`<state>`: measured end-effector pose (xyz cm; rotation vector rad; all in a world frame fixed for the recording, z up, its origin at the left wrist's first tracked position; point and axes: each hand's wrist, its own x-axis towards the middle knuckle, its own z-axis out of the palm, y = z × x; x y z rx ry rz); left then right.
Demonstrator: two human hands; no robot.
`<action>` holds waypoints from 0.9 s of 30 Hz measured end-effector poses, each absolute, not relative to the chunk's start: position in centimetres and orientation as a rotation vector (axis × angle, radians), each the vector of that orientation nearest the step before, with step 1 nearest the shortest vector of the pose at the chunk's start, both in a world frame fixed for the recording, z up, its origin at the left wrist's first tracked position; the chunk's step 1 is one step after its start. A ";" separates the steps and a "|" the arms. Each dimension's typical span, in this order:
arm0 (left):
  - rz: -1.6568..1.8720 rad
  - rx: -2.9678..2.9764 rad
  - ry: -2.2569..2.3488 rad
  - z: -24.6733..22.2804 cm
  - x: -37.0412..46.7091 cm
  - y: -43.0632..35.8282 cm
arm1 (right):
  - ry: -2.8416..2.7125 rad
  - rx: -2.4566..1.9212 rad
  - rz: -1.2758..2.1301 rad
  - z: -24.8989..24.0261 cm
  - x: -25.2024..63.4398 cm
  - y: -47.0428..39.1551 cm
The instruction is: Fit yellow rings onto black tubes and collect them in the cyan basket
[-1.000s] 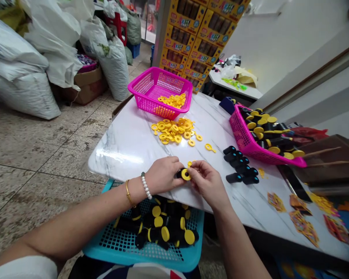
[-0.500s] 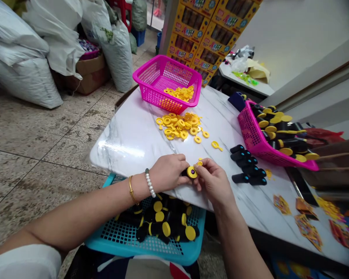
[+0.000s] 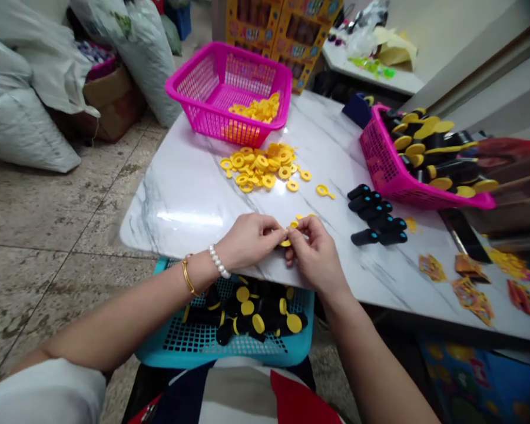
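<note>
Over the near table edge my left hand [image 3: 251, 238] and my right hand [image 3: 315, 253] meet, both closed, fingertips pressed on a yellow ring cap [image 3: 285, 242]. The cap is mostly covered by fingers. Of the black tube under it, almost nothing shows now. Small yellow ring pieces [image 3: 294, 224] lie just beyond my right fingertips. Farther back is a pile of yellow ring caps with tabs [image 3: 260, 168]. Several black tubes [image 3: 377, 218] lie to the right. Below my hands, a blue basket [image 3: 159, 353] holds black tubes with yellow lids [image 3: 258, 323].
A pink basket [image 3: 189, 118] with yellow caps stands at the back of the marbled table [image 3: 168, 194]. Another pink basket [image 3: 380, 153], full of black tubes with yellow lids, is at right. Near it lie a phone [image 3: 466, 235] and small packets [image 3: 472, 300]. White sacks [image 3: 22, 118] stand on the floor left.
The view has shifted, so the table sits higher. My left thumb has come over the yellow cap, and both hands' fingertips now press together on it, covering its black centre.
</note>
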<state>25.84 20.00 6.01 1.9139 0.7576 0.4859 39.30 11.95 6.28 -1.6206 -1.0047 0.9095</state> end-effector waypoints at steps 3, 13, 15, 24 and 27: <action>0.544 1.922 0.738 5.9 25.5 19.3 | -1.009 -1.596 0.861 6.2 38.8 11.6; 0.618 2.297 0.674 4.8 24.9 17.6 | -0.906 -1.453 1.223 6.5 42.2 12.1; 0.562 2.326 0.653 4.9 25.0 17.8 | -1.026 -1.502 1.388 7.3 43.1 12.9; 0.450 2.391 0.684 5.7 25.4 18.5 | -1.672 -1.670 1.149 9.9 42.1 12.9; 0.398 2.399 0.778 5.9 25.3 17.0 | -1.579 -1.667 0.878 8.9 40.6 9.7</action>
